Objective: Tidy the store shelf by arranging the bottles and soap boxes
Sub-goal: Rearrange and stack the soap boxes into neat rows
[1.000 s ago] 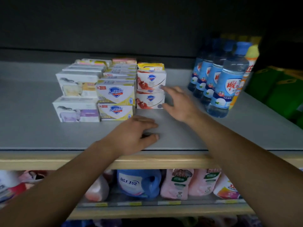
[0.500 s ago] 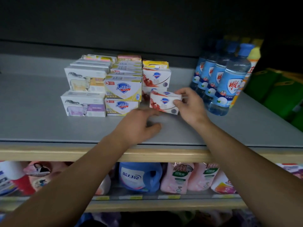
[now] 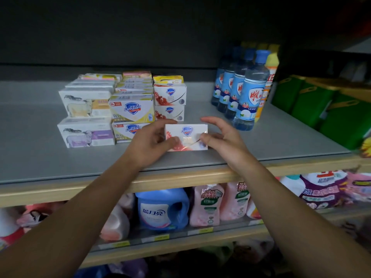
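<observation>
A white soap box with a red pomegranate print [image 3: 187,133] stands near the front of the grey shelf [image 3: 40,157]. My left hand [image 3: 149,144] grips its left end, thumb across the front. My right hand [image 3: 222,137] pinches its right end with thumb and curled fingers. Behind it two matching pomegranate soap boxes [image 3: 169,104] are stacked. To the left stand yellow Safeguard soap boxes [image 3: 131,111] and white sheep-print soap boxes [image 3: 86,117], in rows running back. A row of blue-capped clear bottles [image 3: 248,95] stands at the right.
Green packages [image 3: 329,109] fill the shelf's right end beside a yellow bottle [image 3: 270,77]. The shelf has a wooden front edge [image 3: 180,177]. Below it sit a blue detergent jug [image 3: 162,209], pink refill pouches [image 3: 208,205] and other bags.
The pomegranate soap box has come forward off the stack toward the shelf front. My left hand rose from the shelf and took its left end; both hands now hold it.
</observation>
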Tool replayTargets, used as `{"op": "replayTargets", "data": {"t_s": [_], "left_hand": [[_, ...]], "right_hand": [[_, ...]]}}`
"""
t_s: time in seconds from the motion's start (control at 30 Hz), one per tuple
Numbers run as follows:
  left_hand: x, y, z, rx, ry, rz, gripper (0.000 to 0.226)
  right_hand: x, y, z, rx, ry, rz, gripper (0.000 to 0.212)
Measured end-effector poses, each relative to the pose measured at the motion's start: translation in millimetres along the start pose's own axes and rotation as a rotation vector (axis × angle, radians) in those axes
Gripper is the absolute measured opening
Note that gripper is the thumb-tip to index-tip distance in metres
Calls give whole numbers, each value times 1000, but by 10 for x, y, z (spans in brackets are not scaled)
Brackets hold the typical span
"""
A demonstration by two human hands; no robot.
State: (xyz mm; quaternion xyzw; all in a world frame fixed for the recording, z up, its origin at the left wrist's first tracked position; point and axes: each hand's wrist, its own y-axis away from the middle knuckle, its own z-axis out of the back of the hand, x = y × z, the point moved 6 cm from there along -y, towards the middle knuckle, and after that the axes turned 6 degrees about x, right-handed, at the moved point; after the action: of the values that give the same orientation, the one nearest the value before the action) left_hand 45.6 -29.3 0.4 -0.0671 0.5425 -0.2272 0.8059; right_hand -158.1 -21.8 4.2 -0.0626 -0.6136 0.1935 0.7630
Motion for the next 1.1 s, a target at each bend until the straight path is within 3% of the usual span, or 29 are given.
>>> {"op": "replayTargets", "data": {"t_s": [0.1, 0.23, 0.33, 0.47, 0.6, 0.67, 0.8, 0.93, 1.1], "left_hand": [[-22, -6, 27, -25, 196, 36, 22], [-56, 9, 14, -17, 296, 99, 11], [-66, 11, 18, -33, 311, 131, 11], [-59, 14, -9, 3, 291, 146, 23], [-25, -2, 9, -35, 222, 181, 37], [-27, -2, 25, -58, 175, 178, 44], [-35, -4, 9, -49, 144, 172, 44], [-76, -1, -10, -35, 211, 138, 18], [-85, 3, 2, -74, 175, 104, 32]], "right_hand": [[18, 17, -83, 143, -28, 42, 71], [-66, -23, -94, 165, 9, 15, 73], [-89, -23, -29, 104, 45, -5, 59], [-109, -9, -12, 31, -140, -95, 11], [-109, -7, -12, -15, -48, -174, 51], [-114, -17, -5, -27, -13, -195, 61], [-127, -34, -2, -45, -8, -196, 55], [-120, -37, 16, -24, -133, -140, 28], [-58, 5, 13, 29, -45, -13, 65]]}}
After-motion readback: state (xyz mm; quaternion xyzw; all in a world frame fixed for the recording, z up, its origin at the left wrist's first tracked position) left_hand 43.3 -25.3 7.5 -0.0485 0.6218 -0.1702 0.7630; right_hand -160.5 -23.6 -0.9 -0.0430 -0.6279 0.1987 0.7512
